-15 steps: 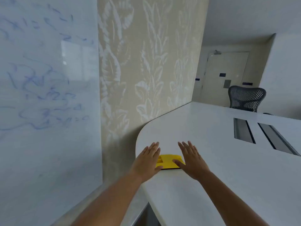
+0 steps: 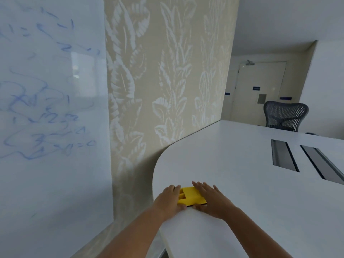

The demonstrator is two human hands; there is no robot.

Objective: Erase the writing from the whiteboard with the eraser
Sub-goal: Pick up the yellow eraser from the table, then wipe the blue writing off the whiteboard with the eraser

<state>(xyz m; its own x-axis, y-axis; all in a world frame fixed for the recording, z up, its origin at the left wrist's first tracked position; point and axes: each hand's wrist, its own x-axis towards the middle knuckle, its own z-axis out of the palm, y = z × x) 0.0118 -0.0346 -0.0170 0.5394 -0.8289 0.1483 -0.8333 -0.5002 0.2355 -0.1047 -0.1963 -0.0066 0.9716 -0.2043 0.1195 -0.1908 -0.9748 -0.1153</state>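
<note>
A yellow eraser [image 2: 189,197] lies near the rounded front corner of the white table [image 2: 232,174]. My left hand [image 2: 168,199] is on its left side, with the fingers curled over its edge and the thumb at its front. My right hand [image 2: 210,198] lies flat against its right side, fingers stretched out over the edge and thumb touching the front. The whiteboard [image 2: 55,174] fills the left of the view and carries smeared blue writing [image 2: 46,118] across its upper and middle part.
A beige wall with a leaf pattern [image 2: 167,81] stands between whiteboard and table. Two dark cable slots [image 2: 284,155] are cut into the tabletop at the right. A grey mesh chair [image 2: 285,116] and a closed door [image 2: 260,86] are at the far end.
Both hands have closed in on the eraser. My left fingers, flat before, now curl over its left edge, and my right hand has slid onto its right side.
</note>
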